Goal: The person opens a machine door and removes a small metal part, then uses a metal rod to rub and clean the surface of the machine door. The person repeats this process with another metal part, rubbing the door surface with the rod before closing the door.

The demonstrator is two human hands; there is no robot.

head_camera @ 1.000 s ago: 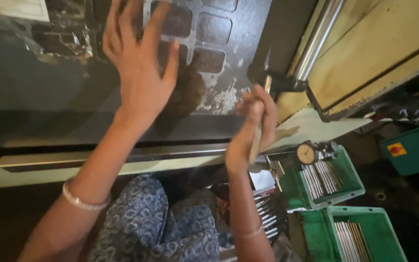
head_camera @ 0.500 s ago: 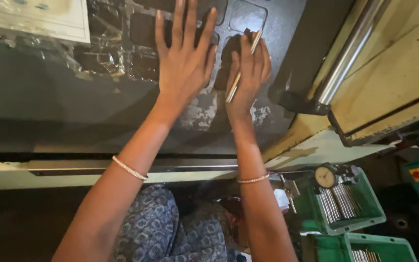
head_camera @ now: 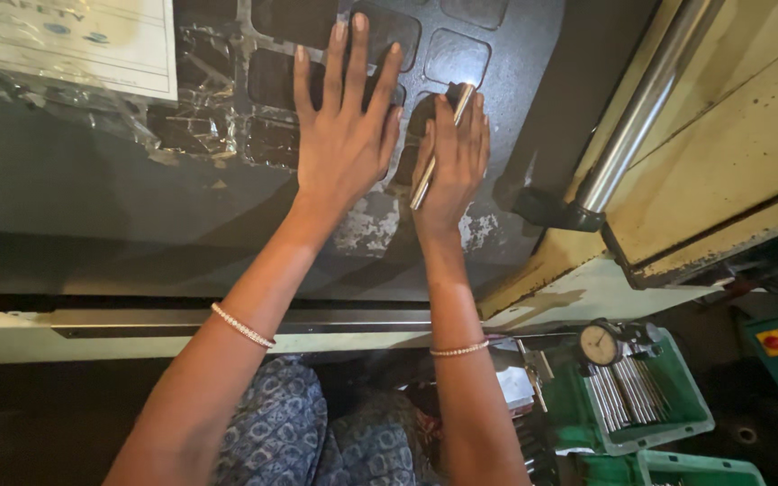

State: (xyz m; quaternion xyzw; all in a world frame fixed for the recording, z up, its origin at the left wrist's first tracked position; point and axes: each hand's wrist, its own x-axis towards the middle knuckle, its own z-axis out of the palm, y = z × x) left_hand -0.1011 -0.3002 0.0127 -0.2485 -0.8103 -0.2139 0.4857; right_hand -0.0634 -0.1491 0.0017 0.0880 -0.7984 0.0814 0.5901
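Note:
My left hand (head_camera: 342,135) lies flat with spread fingers on a dark machine control panel (head_camera: 227,198), over its square buttons (head_camera: 456,56). My right hand (head_camera: 450,162) presses on the panel just to its right and holds a thin shiny metal rod (head_camera: 441,148) between thumb and fingers, the rod pointing up and to the right. Both wrists wear thin beaded bracelets. Worn, flaked paint shows on the panel below the two hands.
A white paper sheet under crumpled plastic (head_camera: 74,54) is taped at the upper left. A steel bar handle (head_camera: 646,108) and a cream machine door (head_camera: 731,153) stand to the right. Below right, green trays (head_camera: 641,405) hold several metal rods and a dial gauge (head_camera: 599,344).
Both hands have moved up onto the panel. The right hand rose from the panel's lower edge with the rod and now rests beside the flat left hand.

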